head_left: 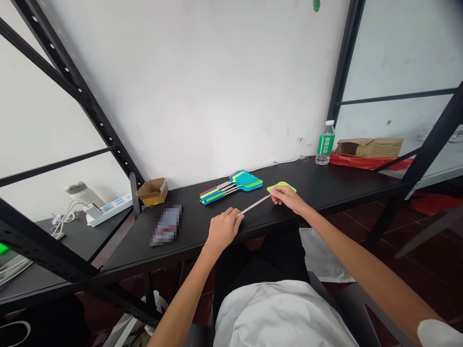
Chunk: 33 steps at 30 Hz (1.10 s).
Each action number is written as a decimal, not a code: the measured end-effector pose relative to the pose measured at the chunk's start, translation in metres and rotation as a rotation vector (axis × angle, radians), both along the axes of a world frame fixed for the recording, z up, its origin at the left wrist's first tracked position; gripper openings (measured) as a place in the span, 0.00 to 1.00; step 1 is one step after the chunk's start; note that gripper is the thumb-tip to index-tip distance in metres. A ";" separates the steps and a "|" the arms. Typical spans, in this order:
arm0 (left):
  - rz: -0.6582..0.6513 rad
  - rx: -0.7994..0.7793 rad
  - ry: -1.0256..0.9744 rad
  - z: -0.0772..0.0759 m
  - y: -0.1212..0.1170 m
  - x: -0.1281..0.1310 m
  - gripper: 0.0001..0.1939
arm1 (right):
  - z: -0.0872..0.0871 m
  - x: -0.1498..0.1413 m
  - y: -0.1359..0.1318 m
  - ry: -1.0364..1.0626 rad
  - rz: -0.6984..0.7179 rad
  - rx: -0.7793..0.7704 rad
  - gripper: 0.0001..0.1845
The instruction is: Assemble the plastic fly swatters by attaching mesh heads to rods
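Note:
Between my hands a fly swatter (256,204) with a metal shaft and a yellow-green head lies slanted over the front of the black table. My left hand (224,226) is closed around its handle end, of which only a bit of yellow-green shows. My right hand (284,198) pinches the shaft just below the head and partly covers the head. Beyond my hands a pile of fly swatters (248,180) rests on the table, with blue and green heads toward the right and red, yellow, green and blue handles toward the left.
A small open cardboard box (154,192) and a blurred-out flat object (167,225) are on the left of the table (195,219). A water bottle (326,143) and a larger cardboard box (372,147) on red plastic stand at the right. Black metal posts rise at both ends.

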<state>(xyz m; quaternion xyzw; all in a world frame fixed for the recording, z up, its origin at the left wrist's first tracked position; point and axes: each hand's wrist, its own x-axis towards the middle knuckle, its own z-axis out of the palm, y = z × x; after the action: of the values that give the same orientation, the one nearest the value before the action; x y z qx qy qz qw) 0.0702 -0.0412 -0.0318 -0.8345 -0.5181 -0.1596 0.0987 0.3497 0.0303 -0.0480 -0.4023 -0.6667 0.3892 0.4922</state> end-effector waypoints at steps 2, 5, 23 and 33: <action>-0.003 0.003 0.001 0.000 0.000 0.000 0.20 | -0.001 0.000 0.000 -0.020 0.002 0.008 0.26; -0.004 0.005 0.006 0.001 -0.001 0.001 0.19 | -0.002 0.000 0.002 -0.056 -0.001 0.016 0.28; 0.012 0.020 0.021 -0.001 0.000 0.001 0.20 | 0.000 0.003 0.001 0.045 0.034 -0.035 0.20; 0.009 0.041 0.029 -0.003 0.001 0.000 0.19 | -0.005 0.003 0.006 0.062 0.002 -0.020 0.19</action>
<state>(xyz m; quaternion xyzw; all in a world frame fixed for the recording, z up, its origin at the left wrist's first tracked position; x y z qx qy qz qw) 0.0702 -0.0400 -0.0348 -0.8323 -0.5167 -0.1577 0.1241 0.3525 0.0358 -0.0534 -0.3943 -0.6474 0.4086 0.5084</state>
